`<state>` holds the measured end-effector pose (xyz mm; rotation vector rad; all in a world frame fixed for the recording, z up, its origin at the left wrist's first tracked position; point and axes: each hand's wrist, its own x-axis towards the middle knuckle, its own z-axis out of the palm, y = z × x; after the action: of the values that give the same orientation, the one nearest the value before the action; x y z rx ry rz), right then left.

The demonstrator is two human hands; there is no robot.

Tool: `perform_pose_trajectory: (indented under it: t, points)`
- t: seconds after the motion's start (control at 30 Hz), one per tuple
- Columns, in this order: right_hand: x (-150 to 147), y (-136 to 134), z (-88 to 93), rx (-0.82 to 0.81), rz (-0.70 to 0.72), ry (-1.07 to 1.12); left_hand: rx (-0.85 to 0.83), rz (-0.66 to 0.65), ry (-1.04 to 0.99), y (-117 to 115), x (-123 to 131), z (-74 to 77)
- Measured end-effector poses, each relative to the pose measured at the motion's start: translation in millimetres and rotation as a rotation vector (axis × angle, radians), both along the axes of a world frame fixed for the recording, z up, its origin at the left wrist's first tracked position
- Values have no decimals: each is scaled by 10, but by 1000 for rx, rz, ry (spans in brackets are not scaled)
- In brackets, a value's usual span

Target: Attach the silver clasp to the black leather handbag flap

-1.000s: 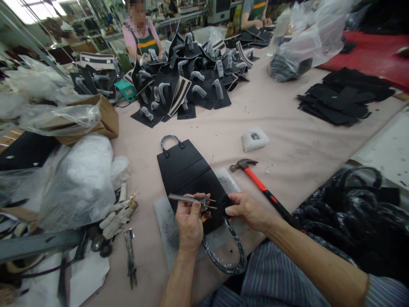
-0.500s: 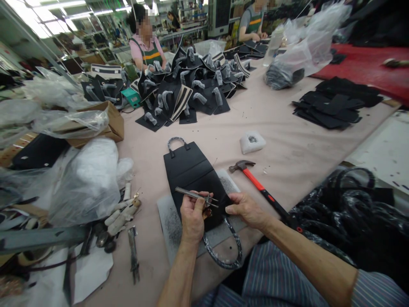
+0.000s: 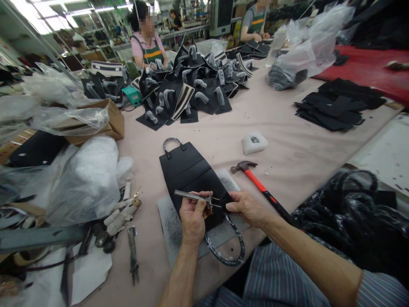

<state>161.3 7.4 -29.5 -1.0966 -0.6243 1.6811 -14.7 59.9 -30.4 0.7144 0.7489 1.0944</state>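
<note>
Fingers on black bag — flat.

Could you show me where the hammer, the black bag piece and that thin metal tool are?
hammer (image 3: 259,186), head view, on its orange handle.
black bag piece (image 3: 188,170), head view, on its flat middle.
thin metal tool (image 3: 188,196), head view, on its bare shaft.

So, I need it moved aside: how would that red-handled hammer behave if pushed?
The hammer probably feels head-heavy, given its metal head. Lying flat on the table, it would likely slide or pivot rather than roll.
</note>
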Motion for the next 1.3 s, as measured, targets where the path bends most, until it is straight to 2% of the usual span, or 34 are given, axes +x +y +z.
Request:
perform_pose_trajectory:
  t: [0.2,0.37,0.77,1.0,1.3]
  points:
    - [-31,17,75,-27,-16,26,16,-11,20,4,-5,23]
    - [-24,25,42,-26,-17,16,39,-19,62,0,2,3]
    - [108,-47,8,107,92,89,237,56,275,-1,131,109]
    - [139,-48,-34,108,81,106,372,69,437,-40,172,136]
    - [172,-65,-31,149,51,86,529,66,569,-109,227,95]
